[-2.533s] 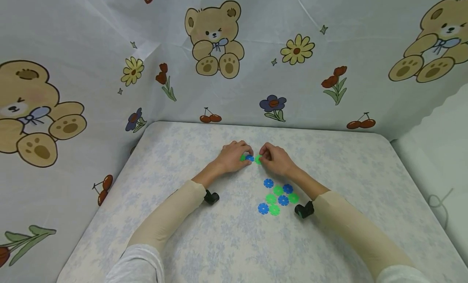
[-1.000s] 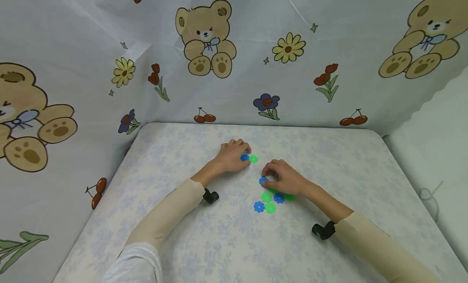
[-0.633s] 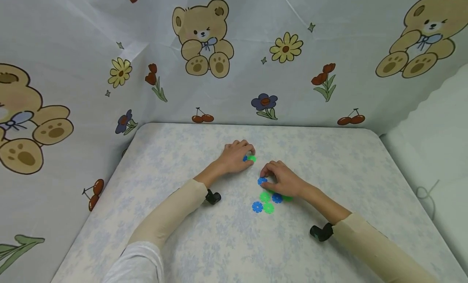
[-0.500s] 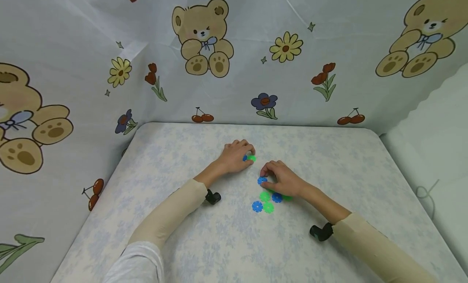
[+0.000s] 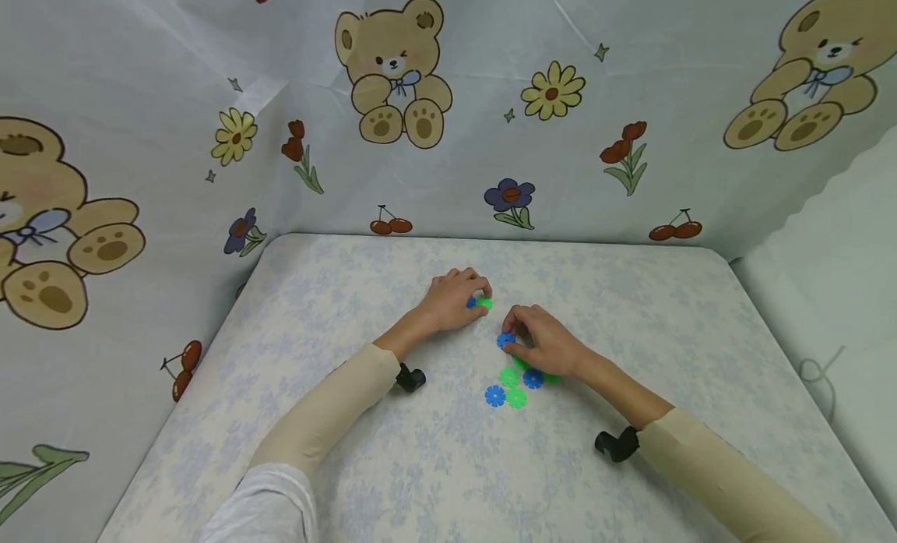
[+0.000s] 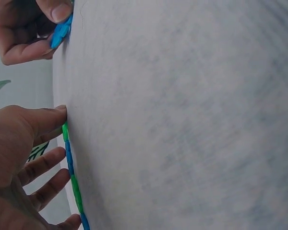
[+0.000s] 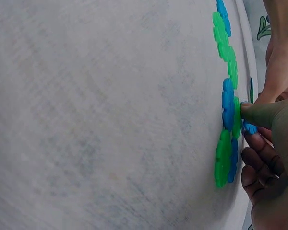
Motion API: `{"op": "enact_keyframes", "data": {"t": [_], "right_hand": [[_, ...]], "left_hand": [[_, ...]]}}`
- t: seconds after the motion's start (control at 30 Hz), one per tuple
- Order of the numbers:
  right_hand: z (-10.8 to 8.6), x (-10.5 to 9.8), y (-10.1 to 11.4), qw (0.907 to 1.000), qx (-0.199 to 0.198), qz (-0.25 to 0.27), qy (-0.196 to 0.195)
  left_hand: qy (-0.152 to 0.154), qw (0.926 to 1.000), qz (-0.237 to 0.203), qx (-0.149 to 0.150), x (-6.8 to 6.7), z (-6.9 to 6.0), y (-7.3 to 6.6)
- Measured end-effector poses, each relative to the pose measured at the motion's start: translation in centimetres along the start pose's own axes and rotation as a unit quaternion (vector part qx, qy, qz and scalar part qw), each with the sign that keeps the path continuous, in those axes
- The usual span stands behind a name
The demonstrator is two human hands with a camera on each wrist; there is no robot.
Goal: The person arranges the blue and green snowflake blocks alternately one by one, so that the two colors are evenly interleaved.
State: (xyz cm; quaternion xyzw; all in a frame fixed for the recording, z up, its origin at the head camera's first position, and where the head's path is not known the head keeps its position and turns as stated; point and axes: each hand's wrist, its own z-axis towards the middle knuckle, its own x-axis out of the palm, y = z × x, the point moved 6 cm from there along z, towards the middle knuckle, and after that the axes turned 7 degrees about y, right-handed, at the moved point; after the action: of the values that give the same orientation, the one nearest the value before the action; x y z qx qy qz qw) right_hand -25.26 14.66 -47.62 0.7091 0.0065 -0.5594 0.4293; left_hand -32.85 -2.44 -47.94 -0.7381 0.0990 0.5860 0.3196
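Note:
My right hand [image 5: 546,344] pinches a blue snowflake disc [image 5: 504,340] between thumb and fingers, beside the group of discs. In the left wrist view that blue disc [image 6: 61,33] is tilted against the table surface. Farther back, my left hand [image 5: 452,301] holds the end of a flat row of discs, thumb and forefinger about a green disc [image 5: 486,303]. A blue disc [image 5: 471,302] adjoins it, partly under the hand. More of the row shows in the left wrist view, green and blue alternating, with the other fingertips close along it.
Several loose discs lie nearer me, among them a green disc [image 5: 509,378], a blue disc [image 5: 532,379] and another blue disc [image 5: 494,396]. Others are partly covered by my right hand. A patterned cloth [image 5: 434,185] hangs behind the table [image 5: 392,465].
My right hand has let go of the green disc at the row's end, come back toward me and taken a blue disc, now slightly farther back. My left hand has shifted right along the row.

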Motion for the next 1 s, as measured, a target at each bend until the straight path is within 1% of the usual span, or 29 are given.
{"op": "enact_keyframes", "data": {"t": [0.37,0.63,0.77,1.0], "right_hand": [[0.6,-0.6,-0.6,0.9999,0.008,-0.006,-0.007],[1.5,-1.0,-1.4,0.9996,0.006,-0.008,-0.025],[2.0,-1.2,-1.8,0.9993,0.011,-0.008,-0.034],[2.9,-1.6,-2.1,0.9994,0.012,-0.016,-0.030]], "left_hand": [[-0.003,1.0000,-0.002,0.004,-0.1,0.1,0.0],[0.001,1.0000,0.006,-0.001,0.0,0.0,0.0],[0.000,1.0000,0.000,0.000,-0.1,-0.1,-0.1],[-0.001,1.0000,0.007,0.000,0.2,0.0,0.0]]}}
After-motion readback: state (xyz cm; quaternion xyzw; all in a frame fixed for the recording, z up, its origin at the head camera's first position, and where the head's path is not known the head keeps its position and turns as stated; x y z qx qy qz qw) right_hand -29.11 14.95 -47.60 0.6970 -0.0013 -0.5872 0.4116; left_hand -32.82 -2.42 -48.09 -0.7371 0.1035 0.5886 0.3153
